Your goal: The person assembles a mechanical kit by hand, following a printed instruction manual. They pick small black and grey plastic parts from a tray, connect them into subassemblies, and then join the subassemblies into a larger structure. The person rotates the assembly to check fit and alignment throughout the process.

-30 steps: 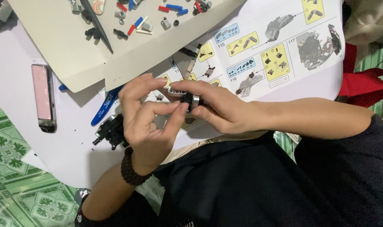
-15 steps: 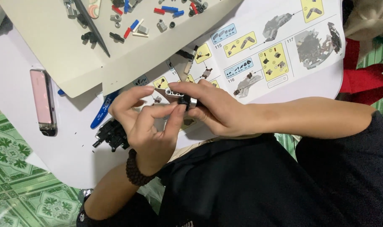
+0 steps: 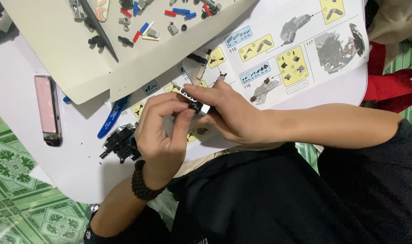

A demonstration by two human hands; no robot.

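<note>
Black brick assembly (image 3: 121, 143) crowds left hand (image 3: 163, 135); blue tool (image 3: 112, 118), phone (image 3: 47, 110) beyond; bare table (image 3: 75, 174) below-left passable.

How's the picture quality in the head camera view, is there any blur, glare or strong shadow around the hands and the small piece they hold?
Head view: sharp overall, no motion blur on the left hand or right hand; the small grey and black piece is mostly hidden by fingers; soft, even light, with faint shadows under the hands on the instruction booklet; no harsh glare, only a mild sheen on the pink phone.
</note>
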